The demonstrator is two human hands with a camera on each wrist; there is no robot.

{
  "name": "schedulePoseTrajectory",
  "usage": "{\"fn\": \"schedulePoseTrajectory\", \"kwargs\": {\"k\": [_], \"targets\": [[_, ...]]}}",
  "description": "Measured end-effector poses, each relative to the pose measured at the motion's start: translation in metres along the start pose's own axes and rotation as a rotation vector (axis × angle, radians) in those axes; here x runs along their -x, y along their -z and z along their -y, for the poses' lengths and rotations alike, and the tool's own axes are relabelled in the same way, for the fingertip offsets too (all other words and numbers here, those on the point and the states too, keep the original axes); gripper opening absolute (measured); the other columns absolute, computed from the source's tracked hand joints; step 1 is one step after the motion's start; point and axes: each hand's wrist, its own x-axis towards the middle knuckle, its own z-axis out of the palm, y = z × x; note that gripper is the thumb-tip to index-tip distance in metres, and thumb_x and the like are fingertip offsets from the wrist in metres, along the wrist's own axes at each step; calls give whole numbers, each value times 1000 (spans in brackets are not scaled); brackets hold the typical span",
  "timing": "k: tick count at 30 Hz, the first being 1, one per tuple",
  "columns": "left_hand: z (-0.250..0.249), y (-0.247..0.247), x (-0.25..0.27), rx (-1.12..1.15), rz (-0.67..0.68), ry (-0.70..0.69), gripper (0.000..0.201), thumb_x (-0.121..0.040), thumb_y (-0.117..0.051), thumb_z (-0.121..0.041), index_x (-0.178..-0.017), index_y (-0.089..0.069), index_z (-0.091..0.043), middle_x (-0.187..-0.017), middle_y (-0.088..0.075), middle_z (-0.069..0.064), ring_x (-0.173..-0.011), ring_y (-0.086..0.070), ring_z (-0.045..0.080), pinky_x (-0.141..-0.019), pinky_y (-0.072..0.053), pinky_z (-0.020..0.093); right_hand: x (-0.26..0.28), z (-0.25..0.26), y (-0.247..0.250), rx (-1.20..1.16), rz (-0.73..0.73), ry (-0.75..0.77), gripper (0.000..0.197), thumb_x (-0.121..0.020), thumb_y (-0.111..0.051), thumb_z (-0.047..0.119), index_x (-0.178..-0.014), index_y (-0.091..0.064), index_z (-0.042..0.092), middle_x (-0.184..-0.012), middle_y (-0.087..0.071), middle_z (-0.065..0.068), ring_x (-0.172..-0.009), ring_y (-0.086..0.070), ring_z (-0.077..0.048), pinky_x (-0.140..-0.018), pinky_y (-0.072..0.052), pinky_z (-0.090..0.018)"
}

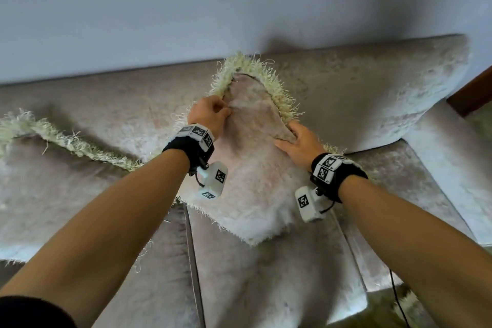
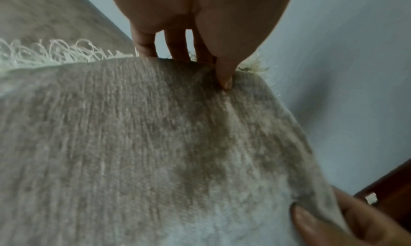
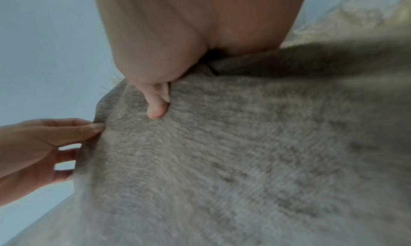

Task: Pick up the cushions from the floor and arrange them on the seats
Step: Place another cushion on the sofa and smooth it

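A beige velvety cushion with a shaggy pale-green fringe stands propped on the sofa seat, its top leaning toward the backrest. My left hand pinches its upper left edge, thumb on the front, fingers behind. My right hand grips the right edge, thumb pressed into the fabric. A second fringed cushion lies on the seat to the left. The cushion's fabric fills both wrist views.
A plain pale wall rises behind the sofa. The sofa's right arm curves down at the right, with dark wooden furniture beyond it. A thin black cable hangs near the seat's front right corner.
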Motion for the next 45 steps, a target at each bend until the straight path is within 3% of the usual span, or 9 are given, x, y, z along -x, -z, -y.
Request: {"fn": "schedulePoseTrajectory", "kwargs": {"k": [5,11,19,24,28,30,35,40,45], "targets": [[22,-73,-16,-305,175,2,62,-89,-63,-36,-145,-37,-33,-153,-35,4,-138,-35,29,-112,-33,50,-48,-91,-12,212,-57,-189,41,-85,-66,37,-123,-51,30,-121,-62,0,-111,-60,-28,-92,-51,-45],[68,-122,1,-500,197,56,71,-92,-45,-54,-152,-9,-42,-163,-2,1,-149,-3,29,-118,-8,58,-65,-154,-31,215,-241,-125,54,-90,-62,30,-139,-44,13,-147,-40,-11,-136,-39,-34,-108,-38,-52],[83,-147,-5,-447,17,132,59,-97,-33,-54,-150,-9,-47,-163,1,-3,-149,5,24,-118,1,56,-53,-120,-114,616,151,1027,69,-86,-55,40,-151,-32,27,-161,-19,-10,-147,-16,-29,-119,-2,-50],[89,-146,-6,-510,51,151,59,-93,-21,-68,-148,-2,-53,-163,6,0,-149,9,26,-117,6,54,-145,-182,-45,863,45,715,72,-96,-23,64,-155,3,33,-162,9,0,-152,3,-24,-121,4,-48],[90,-149,-7,-475,26,226,56,-95,-20,-64,-147,-2,-55,-163,6,-1,-149,10,25,-117,7,55,-132,-211,-40,230,-357,-319,77,-96,-17,61,-158,-6,16,-163,11,-17,-151,6,-33,-120,1,-57],[96,-147,-10,-449,2,262,55,-96,-21,-61,-147,-2,-55,-163,3,-1,-150,7,24,-118,4,55,-106,-186,-68,141,-428,-117,76,-96,-21,57,-156,-15,10,-161,1,-25,-150,0,-38,-120,-5,-57],[103,-152,-11,-420,-33,248,54,-96,-23,-59,-147,-5,-54,-163,1,-3,-150,6,23,-118,2,56,-21,-176,-177,443,-134,449,68,-92,-51,45,-152,-32,18,-161,-9,-19,-148,-14,-40,-118,-3,-59],[99,-168,-11,-346,-97,318,53,-96,-22,-59,-147,-9,-54,-163,1,-5,-150,7,22,-117,5,54,104,-246,-198,734,1055,318,33,-82,-63,19,-113,-65,7,-132,-53,-23,-124,-53,-41,-97,-47,-52],[95,-182,4,-358,-224,205,60,-96,-24,-57,-152,-7,-44,-163,6,4,-149,9,26,-117,4,56,44,-214,-171,353,150,657,26,-70,-68,4,-96,-65,6,-109,-64,-19,-84,-62,-33,-70,-54,-43]]}}
